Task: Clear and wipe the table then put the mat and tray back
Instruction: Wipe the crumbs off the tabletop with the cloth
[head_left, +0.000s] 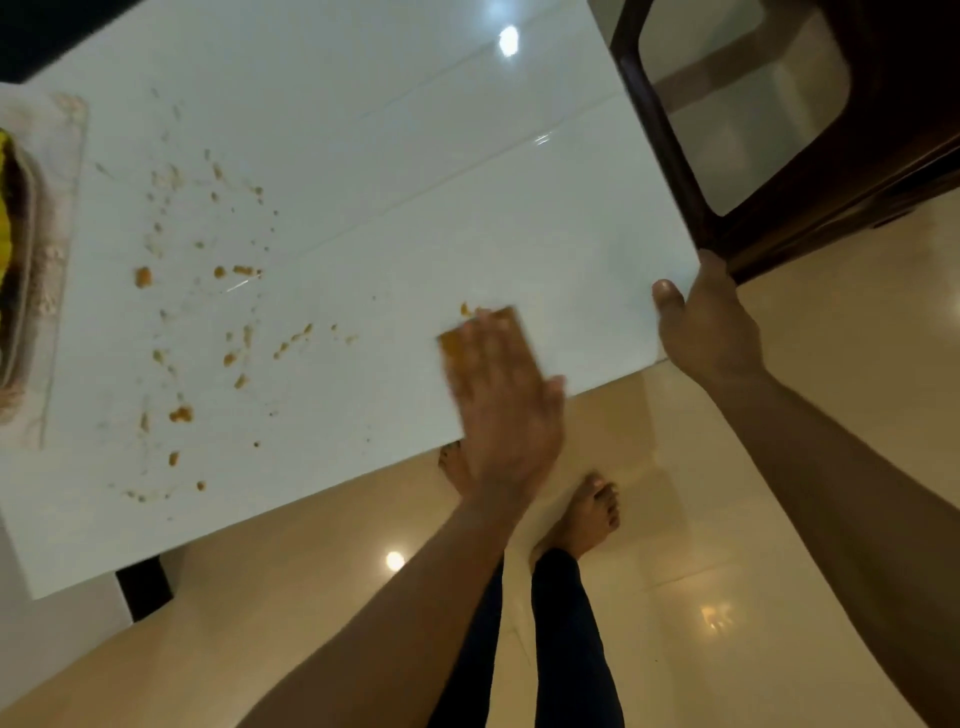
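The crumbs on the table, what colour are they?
Orange-yellow crumbs, scattered over the glossy white table; head view.

The left hand (498, 395) is motion-blurred and covers most of an orange pad (496, 317), so its kind cannot be told. At the left edge, the tray (21, 260) and mat (57, 249) are cut off. The right hand's fingers (714, 270) curl out of sight behind the table (415, 156) corner.

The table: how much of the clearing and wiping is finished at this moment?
Early stage. The table near the right hand, which holds its corner, looks clean. In hand: the left hand presses flat on an orange sponge. Left: orange crumbs across the middle, and the mat and tray remain at the far-left edge.
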